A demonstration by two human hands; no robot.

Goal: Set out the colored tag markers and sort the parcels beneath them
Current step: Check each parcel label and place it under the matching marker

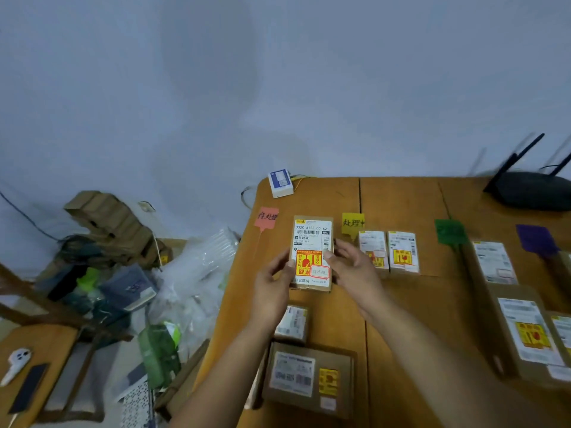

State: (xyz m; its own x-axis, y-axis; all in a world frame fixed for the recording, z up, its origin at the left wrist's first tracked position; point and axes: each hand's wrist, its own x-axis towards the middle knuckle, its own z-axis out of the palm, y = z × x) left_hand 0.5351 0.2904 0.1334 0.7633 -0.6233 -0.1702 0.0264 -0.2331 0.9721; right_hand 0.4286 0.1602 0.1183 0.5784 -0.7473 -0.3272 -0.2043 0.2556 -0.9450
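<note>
Both hands hold a small cardboard parcel (pixel 312 239) with a white label and a red-yellow sticker. My left hand (pixel 273 284) grips its left edge and my right hand (pixel 355 267) its right edge. It is between the pink tag marker (pixel 266 217) and the yellow tag marker (pixel 352 223). Two small parcels (pixel 388 253) lie below the yellow tag. A green tag marker (pixel 449 231) and a purple tag marker (pixel 536 239) lie further right, with larger parcels (pixel 522 332) beneath them. Near me lie two more parcels (pixel 309 375).
The wooden table (pixel 411 304) ends at its left edge near the pink tag. A white box (pixel 280 183) sits at the back left corner and a black router (pixel 531 186) at the back right. Cartons, plastic wrap and clutter cover the floor on the left.
</note>
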